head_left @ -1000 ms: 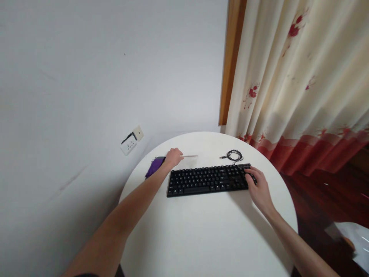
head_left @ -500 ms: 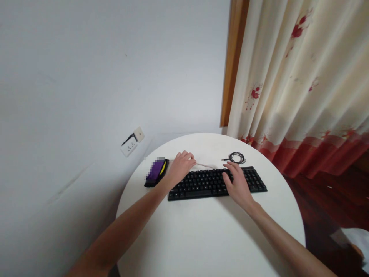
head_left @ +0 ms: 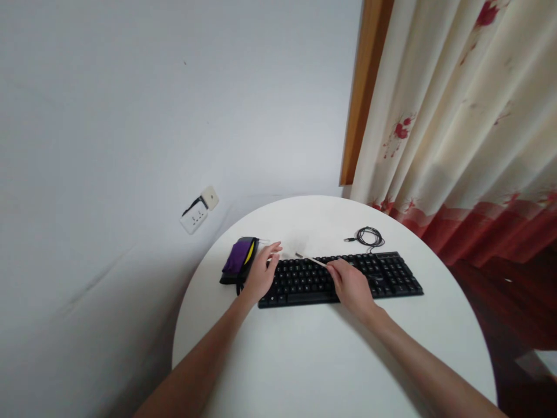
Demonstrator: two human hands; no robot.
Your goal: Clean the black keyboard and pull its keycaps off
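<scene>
Right hand (head_left: pixel 353 287) pinches thin dark-tipped stick (head_left: pixel 317 262) over black keyboard (head_left: pixel 300 283); left hand (head_left: pixel 260 275), loosely spread, at keyboard's left end.

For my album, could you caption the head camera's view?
Right hand holds a slim stick over a black keyboard, left hand open near its left end.

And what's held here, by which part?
The right hand holds a thin pale stick near the end opposite its dark tip. The left hand looks empty.

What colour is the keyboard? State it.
The keyboard is black, showing best in the head view.
</scene>
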